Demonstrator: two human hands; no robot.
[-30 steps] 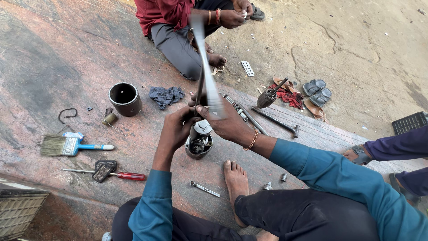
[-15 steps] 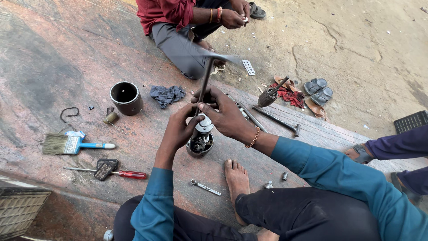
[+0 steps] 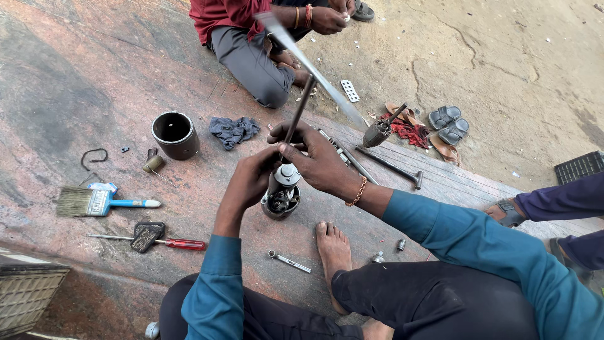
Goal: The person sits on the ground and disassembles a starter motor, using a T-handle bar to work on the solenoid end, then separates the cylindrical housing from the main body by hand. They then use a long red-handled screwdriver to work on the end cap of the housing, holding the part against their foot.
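Observation:
A grey metal motor part (image 3: 281,194) stands upright on the stone slab between my knees. My left hand (image 3: 251,178) wraps around its left side and holds it steady. My right hand (image 3: 313,157) is closed on a long T-handled socket wrench (image 3: 301,108) that rises from the top of the part. The wrench's crossbar (image 3: 311,70) is blurred with motion and slants from upper left to lower right.
A black metal cylinder (image 3: 175,135), a blue rag (image 3: 233,131), a paintbrush (image 3: 100,203), a red-handled screwdriver (image 3: 165,242) and a small spanner (image 3: 289,261) lie around. A hammer (image 3: 390,166) and sandals (image 3: 448,124) lie right. Another person in red (image 3: 251,38) squats ahead; an arm (image 3: 553,201) reaches in at right.
The wrench's crossbar has swung round from nearly upright to a long slant. My hands and the motor part have stayed in place.

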